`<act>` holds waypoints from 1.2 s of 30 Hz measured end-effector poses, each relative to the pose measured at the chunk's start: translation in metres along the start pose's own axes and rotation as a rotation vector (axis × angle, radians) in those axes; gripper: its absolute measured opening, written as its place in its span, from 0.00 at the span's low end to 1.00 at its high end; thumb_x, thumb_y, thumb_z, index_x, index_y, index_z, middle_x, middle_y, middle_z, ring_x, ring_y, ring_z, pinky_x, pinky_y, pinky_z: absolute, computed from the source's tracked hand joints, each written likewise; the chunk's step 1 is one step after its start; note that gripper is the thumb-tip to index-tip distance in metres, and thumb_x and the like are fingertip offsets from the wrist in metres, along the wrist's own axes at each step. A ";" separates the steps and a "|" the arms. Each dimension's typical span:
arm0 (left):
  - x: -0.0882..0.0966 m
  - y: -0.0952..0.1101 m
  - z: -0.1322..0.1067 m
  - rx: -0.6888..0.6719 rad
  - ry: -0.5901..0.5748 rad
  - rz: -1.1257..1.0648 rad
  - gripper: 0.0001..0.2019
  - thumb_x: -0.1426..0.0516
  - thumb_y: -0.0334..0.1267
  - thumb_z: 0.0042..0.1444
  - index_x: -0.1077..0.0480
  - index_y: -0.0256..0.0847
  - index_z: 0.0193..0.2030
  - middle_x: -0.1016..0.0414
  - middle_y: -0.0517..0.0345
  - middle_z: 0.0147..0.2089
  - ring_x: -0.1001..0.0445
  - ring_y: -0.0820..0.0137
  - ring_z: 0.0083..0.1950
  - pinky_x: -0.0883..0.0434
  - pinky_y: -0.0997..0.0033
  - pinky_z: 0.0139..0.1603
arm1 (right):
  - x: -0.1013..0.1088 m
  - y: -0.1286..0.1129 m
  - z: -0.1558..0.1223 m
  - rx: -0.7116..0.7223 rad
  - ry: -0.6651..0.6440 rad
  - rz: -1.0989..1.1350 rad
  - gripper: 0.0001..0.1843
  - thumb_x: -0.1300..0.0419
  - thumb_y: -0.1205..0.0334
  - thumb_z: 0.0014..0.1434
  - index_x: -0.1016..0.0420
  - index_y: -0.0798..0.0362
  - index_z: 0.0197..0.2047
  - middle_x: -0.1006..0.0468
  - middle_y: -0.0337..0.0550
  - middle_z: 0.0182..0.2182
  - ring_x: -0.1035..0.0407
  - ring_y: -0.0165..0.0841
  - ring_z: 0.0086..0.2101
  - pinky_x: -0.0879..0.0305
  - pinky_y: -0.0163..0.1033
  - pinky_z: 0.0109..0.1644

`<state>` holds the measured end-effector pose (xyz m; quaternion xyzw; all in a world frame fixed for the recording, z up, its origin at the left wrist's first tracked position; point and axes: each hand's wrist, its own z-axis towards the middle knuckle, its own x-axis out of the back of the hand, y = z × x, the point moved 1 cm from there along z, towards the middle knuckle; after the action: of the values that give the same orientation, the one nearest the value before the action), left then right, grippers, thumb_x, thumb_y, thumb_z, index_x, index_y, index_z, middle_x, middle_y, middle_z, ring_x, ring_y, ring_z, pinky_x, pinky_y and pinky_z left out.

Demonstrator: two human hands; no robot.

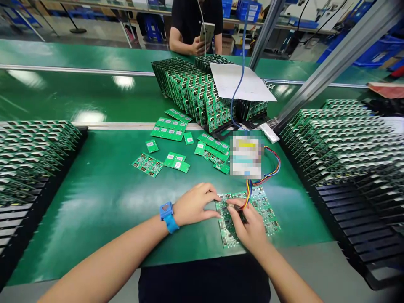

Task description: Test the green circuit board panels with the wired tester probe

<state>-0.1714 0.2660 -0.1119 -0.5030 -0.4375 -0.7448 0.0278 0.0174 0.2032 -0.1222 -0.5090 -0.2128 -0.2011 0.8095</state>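
Observation:
A green circuit board panel (273, 219) lies flat on the green mat in front of me. My left hand (197, 205) rests at its left edge, thumb and fingers apart, their tips touching the board's side. Over the panel's middle, my right hand (249, 221) pinches a dark wired probe (241, 208), pressed close to the board; its tip is hidden by my fingers. Yellow, red and blue wires (249, 189) run from it to a box-shaped device (246, 155) that is blurred out.
Loose small boards (168, 128) lie beyond my hands. Upright boards fill a rack (202, 97) behind, with a white paper sheet (240, 82) on top. More board racks stand at left (38, 155) and right (341, 147). A metal post (328, 63) slants nearby. Across, a person holds a phone (206, 33).

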 end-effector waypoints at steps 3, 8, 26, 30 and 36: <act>0.000 0.001 0.000 -0.002 0.005 0.002 0.21 0.40 0.52 0.52 0.30 0.41 0.46 0.33 0.53 0.44 0.33 0.66 0.45 0.34 0.65 0.47 | 0.001 -0.001 0.000 -0.009 -0.004 0.021 0.12 0.46 0.70 0.61 0.33 0.51 0.48 0.26 0.46 0.39 0.30 0.36 0.41 0.31 0.42 0.45; -0.001 0.000 0.000 -0.019 0.010 0.004 0.21 0.40 0.52 0.52 0.31 0.41 0.47 0.32 0.53 0.45 0.33 0.65 0.45 0.34 0.64 0.48 | 0.001 -0.001 0.001 -0.022 -0.008 0.034 0.11 0.46 0.69 0.61 0.32 0.51 0.47 0.26 0.46 0.39 0.30 0.35 0.41 0.31 0.42 0.45; -0.004 -0.001 0.000 -0.083 0.017 0.042 0.21 0.40 0.51 0.52 0.30 0.39 0.48 0.29 0.52 0.49 0.32 0.65 0.47 0.34 0.63 0.50 | 0.003 -0.001 0.003 -0.093 0.005 -0.013 0.08 0.45 0.64 0.61 0.28 0.50 0.43 0.24 0.44 0.37 0.29 0.36 0.39 0.31 0.42 0.44; -0.004 -0.001 0.000 -0.086 0.035 0.045 0.21 0.39 0.51 0.51 0.30 0.39 0.47 0.28 0.52 0.48 0.31 0.65 0.46 0.33 0.63 0.49 | 0.004 -0.002 0.004 -0.095 0.005 -0.010 0.07 0.44 0.65 0.60 0.28 0.51 0.42 0.24 0.44 0.37 0.29 0.35 0.39 0.32 0.41 0.44; -0.003 0.000 0.001 -0.080 0.018 0.059 0.21 0.39 0.50 0.51 0.29 0.39 0.47 0.28 0.52 0.48 0.31 0.66 0.46 0.34 0.64 0.49 | 0.013 -0.008 0.003 -0.127 -0.040 -0.060 0.08 0.43 0.62 0.60 0.27 0.50 0.44 0.23 0.43 0.38 0.28 0.36 0.38 0.30 0.42 0.43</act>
<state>-0.1692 0.2656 -0.1147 -0.5096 -0.3920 -0.7652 0.0337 0.0234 0.2010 -0.1081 -0.5566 -0.2310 -0.2282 0.7647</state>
